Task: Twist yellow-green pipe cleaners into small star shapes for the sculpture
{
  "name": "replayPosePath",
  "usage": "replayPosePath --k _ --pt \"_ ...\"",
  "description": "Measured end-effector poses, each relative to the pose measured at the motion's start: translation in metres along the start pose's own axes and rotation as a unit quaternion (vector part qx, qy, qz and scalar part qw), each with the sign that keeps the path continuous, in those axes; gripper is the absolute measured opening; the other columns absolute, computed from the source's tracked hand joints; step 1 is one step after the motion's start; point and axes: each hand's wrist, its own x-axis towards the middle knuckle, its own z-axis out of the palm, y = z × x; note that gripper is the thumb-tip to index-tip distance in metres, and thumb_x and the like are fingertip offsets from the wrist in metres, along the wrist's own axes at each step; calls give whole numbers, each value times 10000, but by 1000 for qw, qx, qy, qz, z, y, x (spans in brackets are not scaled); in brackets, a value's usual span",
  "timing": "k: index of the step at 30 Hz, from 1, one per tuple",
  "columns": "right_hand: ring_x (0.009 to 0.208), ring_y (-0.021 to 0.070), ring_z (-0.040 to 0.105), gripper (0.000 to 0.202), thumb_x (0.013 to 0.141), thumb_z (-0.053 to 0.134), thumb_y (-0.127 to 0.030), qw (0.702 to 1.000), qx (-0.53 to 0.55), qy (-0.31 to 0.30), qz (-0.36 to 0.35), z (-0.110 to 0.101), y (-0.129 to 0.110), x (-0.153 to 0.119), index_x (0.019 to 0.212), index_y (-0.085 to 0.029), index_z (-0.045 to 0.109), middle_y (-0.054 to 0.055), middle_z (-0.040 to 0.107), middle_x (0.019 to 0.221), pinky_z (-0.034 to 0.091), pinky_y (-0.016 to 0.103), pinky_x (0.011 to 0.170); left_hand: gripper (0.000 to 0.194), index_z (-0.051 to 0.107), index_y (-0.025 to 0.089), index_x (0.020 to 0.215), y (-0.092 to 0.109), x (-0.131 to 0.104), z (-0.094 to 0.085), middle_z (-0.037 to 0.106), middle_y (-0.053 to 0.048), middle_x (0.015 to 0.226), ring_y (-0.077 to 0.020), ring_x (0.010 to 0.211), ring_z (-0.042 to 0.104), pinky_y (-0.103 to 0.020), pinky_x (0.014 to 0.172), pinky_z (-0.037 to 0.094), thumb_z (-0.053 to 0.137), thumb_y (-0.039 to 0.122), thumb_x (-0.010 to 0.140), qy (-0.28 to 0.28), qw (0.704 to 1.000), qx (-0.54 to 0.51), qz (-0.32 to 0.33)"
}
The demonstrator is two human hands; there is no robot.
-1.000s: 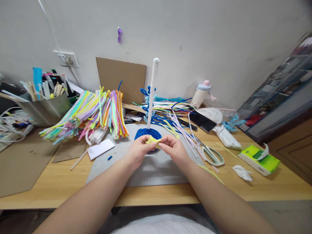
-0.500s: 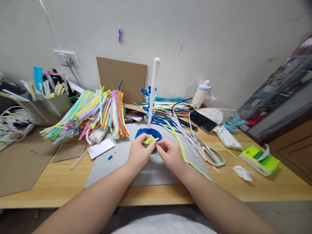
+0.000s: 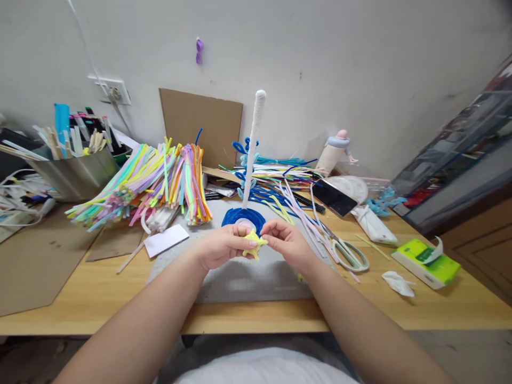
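A small yellow star-shaped piece [image 3: 253, 246] is pinched between the thumb and fingers of my left hand [image 3: 226, 246]. My right hand [image 3: 288, 244] has thumb and index finger closed on the star's right tip. Just beyond both hands, a white fuzzy post [image 3: 253, 144] rises from a round blue coiled base [image 3: 232, 216], with blue looped shapes [image 3: 240, 176] on its left side. Beneath my hands lies a grey mat [image 3: 248, 285].
Bundles of coloured pipe cleaners [image 3: 160, 181] lie left. Loose lilac stems [image 3: 304, 218], scissors [image 3: 350, 255], a black phone [image 3: 334, 197], a green-white tissue pack [image 3: 428, 262] and a crumpled tissue [image 3: 398, 284] are on the right. Cardboard [image 3: 200, 125] leans on the wall.
The yellow piece has turned, so its star shape now shows. My left hand has rotated flatter and slightly lower. The long yellow-green strand near my right wrist is mostly out of sight.
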Motion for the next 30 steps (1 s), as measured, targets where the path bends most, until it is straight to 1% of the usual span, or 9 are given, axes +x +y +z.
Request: replayPosePath --k 4,8,12,17,19,22,26,28,30 --pt "525 105 495 126 736 645 -317 999 16 35 -2 4 5 -3 775 -211 591 -42 547 580 395 237 529 180 628 150 739 -6 4 3 611 -15 679 -93 602 559 -225 622 419 747 221 623 20 996 -80 26" --pt "581 119 529 110 732 648 -300 997 10 74 -13 8 11 -4 760 -204 602 -22 589 636 405 244 557 207 592 153 728 -15 11 8 604 -3 708 -96 640 559 -227 645 411 751 233 623 82 989 -90 85" --pt "529 93 488 134 695 682 -292 992 49 114 0 12 13 -2 680 -188 600 -32 582 598 378 222 524 201 558 156 683 -21 15 13 593 6 695 -107 654 536 -241 668 399 735 235 630 171 966 23 193" --pt "479 84 433 174 706 672 -330 985 54 157 42 16 18 0 657 -170 621 -33 543 544 345 219 485 142 548 165 627 -25 16 16 607 -20 762 -150 750 540 -263 730 392 662 225 686 264 889 230 294" --pt "529 110 479 176 733 643 -342 987 13 155 31 17 21 -1 691 -171 637 -9 580 592 371 234 520 116 556 170 642 -27 16 16 606 -16 746 -152 735 538 -259 711 390 642 224 697 297 866 267 300" --pt "578 143 511 157 784 583 -326 984 -123 128 -25 17 20 -6 788 -190 661 15 611 657 385 254 557 77 589 174 696 -27 15 17 612 -8 710 -152 695 540 -253 674 388 633 237 696 331 856 281 281" --pt "615 154 512 128 813 547 -269 943 -307 84 -99 10 10 -12 823 -226 667 28 621 711 374 269 602 68 602 175 672 -18 11 17 580 18 628 -130 611 496 -230 588 356 626 238 676 336 845 326 260" --pt "621 154 516 117 810 555 -271 939 -320 67 -110 5 6 -12 810 -228 664 29 623 714 378 271 608 94 586 172 612 -13 9 14 523 36 559 -112 557 449 -220 534 319 635 239 657 309 855 338 242" --pt "611 149 522 109 800 573 -293 960 -260 55 -86 1 5 -8 804 -219 652 23 620 699 392 264 584 118 579 165 595 -8 7 9 491 44 523 -101 518 430 -217 505 300 664 242 624 260 894 305 200"
